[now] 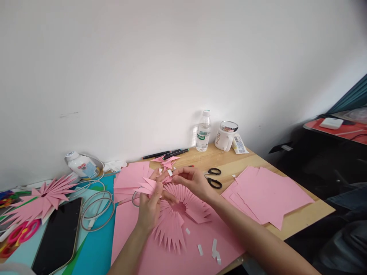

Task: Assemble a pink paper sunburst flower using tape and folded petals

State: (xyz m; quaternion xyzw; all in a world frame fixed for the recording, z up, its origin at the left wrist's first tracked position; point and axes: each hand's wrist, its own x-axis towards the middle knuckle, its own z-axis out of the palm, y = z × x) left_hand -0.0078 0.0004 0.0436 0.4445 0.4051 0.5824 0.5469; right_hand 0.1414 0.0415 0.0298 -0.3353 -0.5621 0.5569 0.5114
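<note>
My left hand is closed on a pointed, folded pink paper piece, pinched between thumb and fingers. Close beside it, my right hand has its thumb and forefinger pinched at a small white strip. Below both hands a ring of pleated pink paper with pointed tips lies on a large pink sheet; the hands partly hide it. Several small white scraps are scattered on that sheet. Behind my hands lies a small pointed pink paper piece.
Black-handled scissors, a water bottle, a white mug and pens stand or lie toward the wall. Pink sheets are stacked at right. At left are a phone, a coiled cable and another pleated paper shape.
</note>
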